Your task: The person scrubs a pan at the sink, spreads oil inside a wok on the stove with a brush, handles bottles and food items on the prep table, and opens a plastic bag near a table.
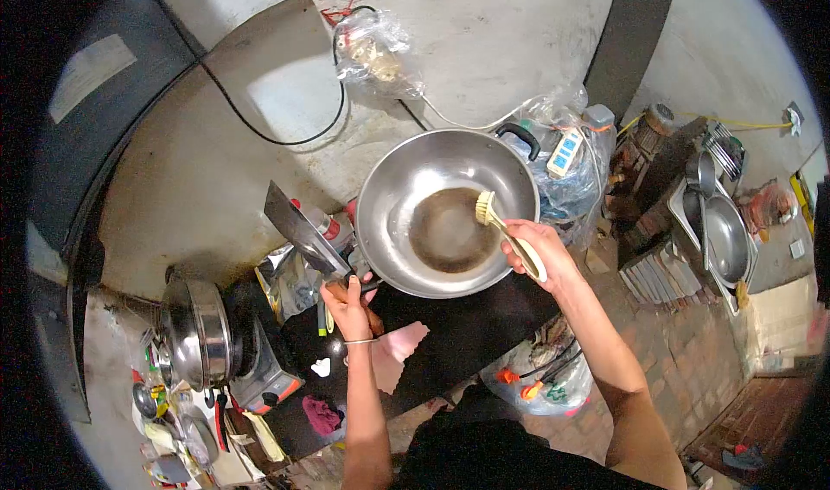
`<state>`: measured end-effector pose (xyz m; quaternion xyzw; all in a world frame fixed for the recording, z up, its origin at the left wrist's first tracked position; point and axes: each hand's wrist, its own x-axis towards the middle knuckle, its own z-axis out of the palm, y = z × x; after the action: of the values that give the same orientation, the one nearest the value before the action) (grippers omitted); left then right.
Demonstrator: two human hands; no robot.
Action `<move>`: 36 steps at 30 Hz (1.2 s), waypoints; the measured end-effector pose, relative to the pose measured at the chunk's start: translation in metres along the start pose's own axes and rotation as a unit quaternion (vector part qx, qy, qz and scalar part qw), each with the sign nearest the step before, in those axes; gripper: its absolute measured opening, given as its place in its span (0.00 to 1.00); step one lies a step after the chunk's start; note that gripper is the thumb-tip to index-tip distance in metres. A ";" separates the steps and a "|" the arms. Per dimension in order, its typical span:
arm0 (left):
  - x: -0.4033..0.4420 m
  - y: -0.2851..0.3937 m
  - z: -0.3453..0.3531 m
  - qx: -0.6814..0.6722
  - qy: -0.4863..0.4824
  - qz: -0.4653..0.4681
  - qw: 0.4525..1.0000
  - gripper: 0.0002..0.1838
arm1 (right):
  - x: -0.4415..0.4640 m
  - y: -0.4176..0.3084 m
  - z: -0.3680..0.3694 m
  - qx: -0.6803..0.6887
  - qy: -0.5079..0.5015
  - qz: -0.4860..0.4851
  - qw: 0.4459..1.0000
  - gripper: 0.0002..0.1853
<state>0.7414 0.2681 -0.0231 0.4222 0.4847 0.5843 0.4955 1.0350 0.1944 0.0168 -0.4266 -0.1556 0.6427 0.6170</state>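
A large steel wok (393,222) with a brownish stained bottom sits in front of me, tilted slightly my way. My right hand (538,252) grips a pale scrub brush (510,235) by its handle. The bristles are over the right part of the wok's inside; whether they touch the metal I cannot tell. Beside the wok's lower left rim, my left hand (348,308) is closed around the handle of a cleaver (298,231). Its wide blade points up and left, clear of the wok. Part of the handle is hidden by my fingers.
The wok stands on a black table (458,334) with a pink cloth (402,352) on it. At left are a lidded steel pot (194,334) and cluttered utensils. A plastic-wrapped bundle with a power strip (565,151) is behind the wok. Steel pans (726,239) lie at right.
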 end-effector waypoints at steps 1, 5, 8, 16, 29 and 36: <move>-0.003 -0.009 -0.010 0.007 0.016 0.021 1.000 0.19 | -0.002 0.000 0.000 0.010 -0.010 -0.004 1.000 0.17; -0.027 0.004 -0.027 0.050 0.058 0.040 0.996 0.17 | -0.008 0.005 -0.003 0.021 0.002 -0.007 1.000 0.17; -0.043 0.025 -0.043 0.200 0.032 0.051 0.978 0.13 | -0.011 0.008 -0.009 0.038 0.013 -0.009 0.999 0.14; -0.026 0.083 0.008 0.486 -0.158 0.189 0.838 0.16 | -0.029 -0.011 -0.002 0.135 0.002 -0.121 0.983 0.18; 0.023 0.033 0.079 0.683 -0.310 0.026 0.661 0.32 | -0.043 0.007 -0.014 0.137 -0.005 -0.094 0.986 0.21; 0.010 0.044 0.089 0.719 -0.279 0.029 0.636 0.29 | -0.049 0.014 -0.024 0.121 0.003 -0.096 0.988 0.20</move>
<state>0.8189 0.2895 0.0354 0.8018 0.5777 -0.0804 0.1300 1.0378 0.1385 0.0101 -0.3335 -0.1152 0.5932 0.7236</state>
